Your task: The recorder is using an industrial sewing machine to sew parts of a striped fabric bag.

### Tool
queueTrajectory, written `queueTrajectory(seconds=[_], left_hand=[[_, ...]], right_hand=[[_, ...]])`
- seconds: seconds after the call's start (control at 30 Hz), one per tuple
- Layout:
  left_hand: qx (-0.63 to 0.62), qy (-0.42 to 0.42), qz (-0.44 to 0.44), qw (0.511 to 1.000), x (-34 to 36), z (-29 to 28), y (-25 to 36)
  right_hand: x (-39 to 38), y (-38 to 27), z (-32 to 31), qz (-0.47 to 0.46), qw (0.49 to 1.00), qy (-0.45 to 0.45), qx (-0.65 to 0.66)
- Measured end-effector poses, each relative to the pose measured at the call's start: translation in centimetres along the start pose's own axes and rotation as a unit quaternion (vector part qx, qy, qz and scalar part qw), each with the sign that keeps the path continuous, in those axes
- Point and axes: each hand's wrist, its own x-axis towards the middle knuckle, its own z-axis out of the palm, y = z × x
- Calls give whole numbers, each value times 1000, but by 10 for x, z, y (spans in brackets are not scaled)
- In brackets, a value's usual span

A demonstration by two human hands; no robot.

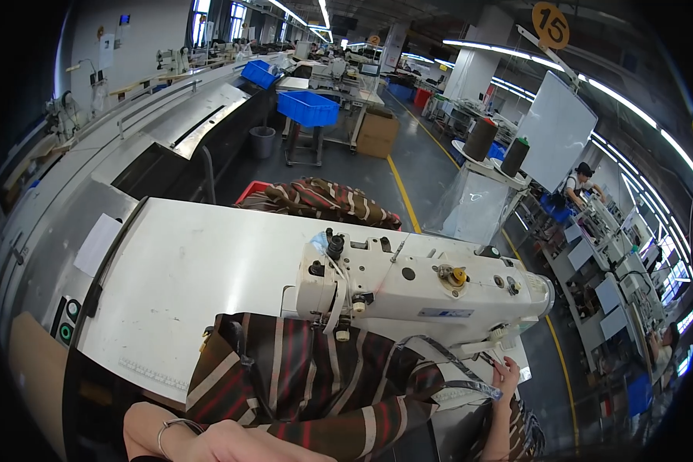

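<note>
A white industrial sewing machine [439, 296] stands on a white table, its needle end to the left. Dark brown fabric [300, 369] with red, beige and grey stripes lies bunched in front of it, partly under the needle end. My left hand [246, 443] is at the lower edge by the fabric's near fold, its fingers hidden; a bracelet circles the wrist. At the machine's right end, my right hand [505, 379] is raised with bent fingers. A small dark, slim thing shows at its fingertips. A shiny grey strip [470, 385] runs from the fabric to this hand.
More striped fabric [323, 202] fills a red bin [250, 191] behind the table [200, 254]. Thread cones [481, 138] stand at the back right. Blue crates [308, 108], a grey bucket [262, 142] and a cardboard box [377, 132] are farther off. Another person [581, 185] works at the right.
</note>
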Motion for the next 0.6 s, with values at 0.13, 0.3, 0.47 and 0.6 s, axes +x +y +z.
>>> queueTrajectory(seconds=[0.13, 0.3, 0.47, 0.6], left_hand=[[-2, -26, 23, 999, 0, -6, -5], [13, -115, 54, 992, -4, -19, -7], [-20, 252, 72, 965, 30, 18, -10], [75, 69, 219, 970, 48, 20, -24]], right_hand=[[0, -5, -1, -14, 1000, 13, -8], [2, -22, -26, -24, 993, 113, 33], [56, -172, -106, 51, 921, 232, 309], [74, -355, -179, -97, 647, -11, 756]])
